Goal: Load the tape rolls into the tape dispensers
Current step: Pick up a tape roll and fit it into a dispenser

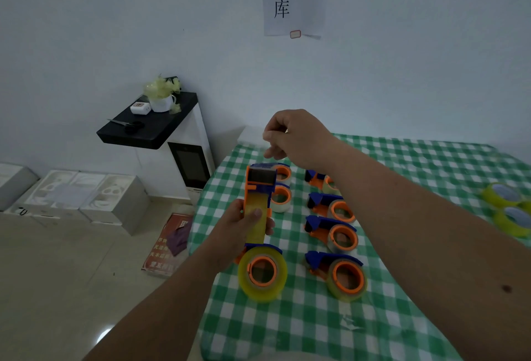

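Currently the left hand (241, 227) grips the tape dispenser (258, 202) lengthwise, cutter end toward the right hand (296, 138), whose fingers pinch something unclear just above it.

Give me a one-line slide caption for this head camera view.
Left hand grips a loaded tape dispenser while the right hand hovers above, over a checked table.

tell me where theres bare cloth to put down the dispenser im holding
Bare cloth lies near the front edge of the table, below the nearest loaded dispenser; more lies far right, behind the spare tape rolls. The middle is crowded: dispensers in a column and under the held dispenser.
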